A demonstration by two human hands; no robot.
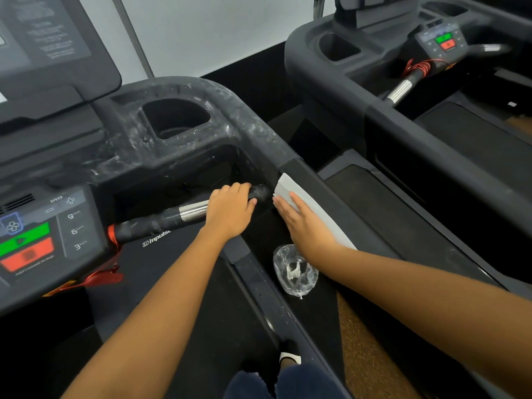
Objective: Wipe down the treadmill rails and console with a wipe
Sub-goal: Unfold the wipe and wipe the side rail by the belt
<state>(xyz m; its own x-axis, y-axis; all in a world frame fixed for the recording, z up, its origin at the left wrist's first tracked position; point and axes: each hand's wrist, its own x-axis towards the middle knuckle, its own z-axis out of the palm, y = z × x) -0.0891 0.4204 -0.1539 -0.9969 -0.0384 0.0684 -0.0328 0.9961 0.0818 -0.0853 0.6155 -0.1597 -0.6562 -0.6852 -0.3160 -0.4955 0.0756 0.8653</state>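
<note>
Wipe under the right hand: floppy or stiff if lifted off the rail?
Probably floppy: the wipe looks thin and lies flat along the rail. Likely light, and may slip on the smooth rail once the right hand lifts.

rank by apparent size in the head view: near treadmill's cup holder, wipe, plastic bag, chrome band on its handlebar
1. cup holder and wipe, too alike to split; right hand covers part of the wipe
2. plastic bag
3. chrome band

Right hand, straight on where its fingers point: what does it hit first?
Likely the black end of the handlebar, just past the wipe edge, where the left hand grips it. The right hand lies flat on the wipe; depth is unclear.
</note>
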